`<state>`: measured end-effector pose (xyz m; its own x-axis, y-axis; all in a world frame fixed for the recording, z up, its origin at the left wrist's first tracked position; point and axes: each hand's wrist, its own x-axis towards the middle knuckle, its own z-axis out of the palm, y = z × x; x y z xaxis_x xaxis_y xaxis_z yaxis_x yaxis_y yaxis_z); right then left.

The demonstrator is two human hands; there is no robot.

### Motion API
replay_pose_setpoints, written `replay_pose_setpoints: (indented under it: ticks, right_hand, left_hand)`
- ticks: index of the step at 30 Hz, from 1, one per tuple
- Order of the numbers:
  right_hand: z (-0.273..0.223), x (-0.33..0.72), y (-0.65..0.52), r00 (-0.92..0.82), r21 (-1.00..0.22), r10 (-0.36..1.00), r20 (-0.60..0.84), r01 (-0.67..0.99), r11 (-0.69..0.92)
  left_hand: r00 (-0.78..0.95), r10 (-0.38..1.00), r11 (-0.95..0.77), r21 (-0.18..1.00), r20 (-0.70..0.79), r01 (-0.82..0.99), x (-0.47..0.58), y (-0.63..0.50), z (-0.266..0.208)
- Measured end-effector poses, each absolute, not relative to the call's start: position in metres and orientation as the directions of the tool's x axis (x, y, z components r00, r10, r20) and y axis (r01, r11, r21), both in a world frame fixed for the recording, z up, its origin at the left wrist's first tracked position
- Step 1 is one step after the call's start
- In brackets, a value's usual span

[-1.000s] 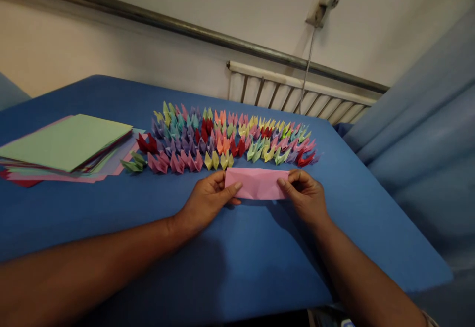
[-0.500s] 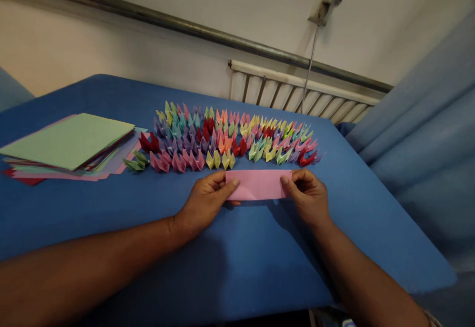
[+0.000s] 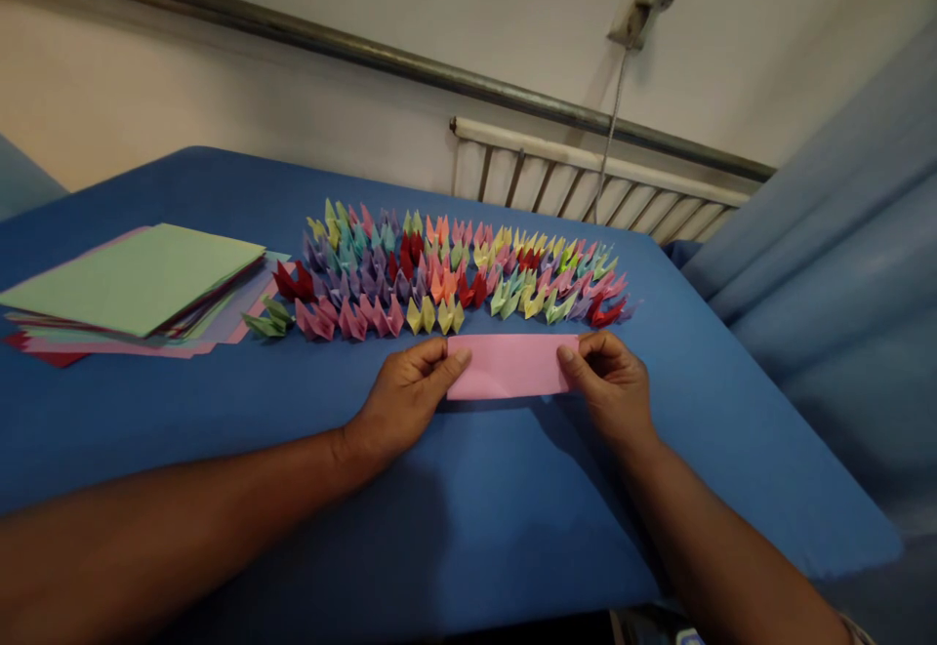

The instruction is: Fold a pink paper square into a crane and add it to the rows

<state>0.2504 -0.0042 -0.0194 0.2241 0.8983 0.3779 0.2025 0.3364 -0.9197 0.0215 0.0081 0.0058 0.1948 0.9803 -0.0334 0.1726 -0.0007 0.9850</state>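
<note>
A pink sheet of paper (image 3: 513,368), an oblong strip that looks folded, is held level just above the blue table. My left hand (image 3: 404,389) pinches its left end, thumb on the near face and fingers behind. At the opposite end, my right hand (image 3: 609,383) grips the strip between thumb and curled fingers. Just beyond the strip stand rows of folded paper cranes (image 3: 443,284) in pink, yellow, purple, red, green and blue. The fingertips behind the paper are hidden.
To the left lies a stack of coloured paper (image 3: 139,279), pale green on top. The blue table (image 3: 351,557) reaches back to a wall with a metal pipe (image 3: 381,58) and a radiator (image 3: 542,172). A blue curtain (image 3: 841,274) hangs at the right.
The pink paper has shifted slightly right and its near face looks a little taller. The left fingers that showed below its lower edge are now out of sight.
</note>
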Motion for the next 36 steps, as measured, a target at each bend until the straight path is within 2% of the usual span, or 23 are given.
replay_pose_setpoints:
  ticks: [23, 30, 36]
  right_hand:
    - [-0.0160, 0.2487, -0.0026, 0.232, -0.924, 0.895, 0.380, 0.144, 0.355]
    - [-0.0142, 0.2469, -0.0012, 0.268, -0.942, 0.903, 0.335, 0.077, 0.327]
    - [-0.0128, 0.2455, -0.0012, 0.292, -0.950, 0.904, 0.313, 0.087, 0.301]
  left_hand:
    - [0.166, 0.983, -0.119, 0.949, 0.072, 0.291, 0.0187, 0.0082, 0.0069]
    - [0.145, 0.987, -0.113, 0.948, 0.072, 0.297, 0.0177, 0.0100, 0.0084]
    - [0.129, 0.989, -0.101, 0.950, 0.065, 0.297, 0.0189, 0.0106, 0.0101]
